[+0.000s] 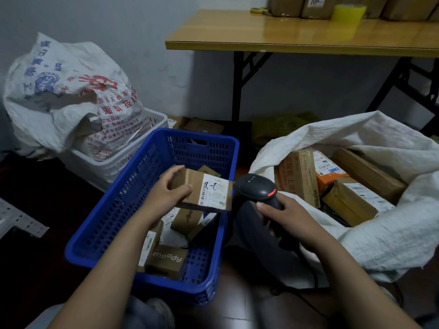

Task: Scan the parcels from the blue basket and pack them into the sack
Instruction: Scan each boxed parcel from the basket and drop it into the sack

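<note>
Parcel in left hand, beside scanner.

A wooden folding table on black legs stands against the wall, with cardboard boxes and a yellow container along its far edge. At the left a bulging printed woven bag sits in a white crate, and a perforated metal strip lies on the dark floor. Brown cartons and a greenish bag lie under the table.
</note>
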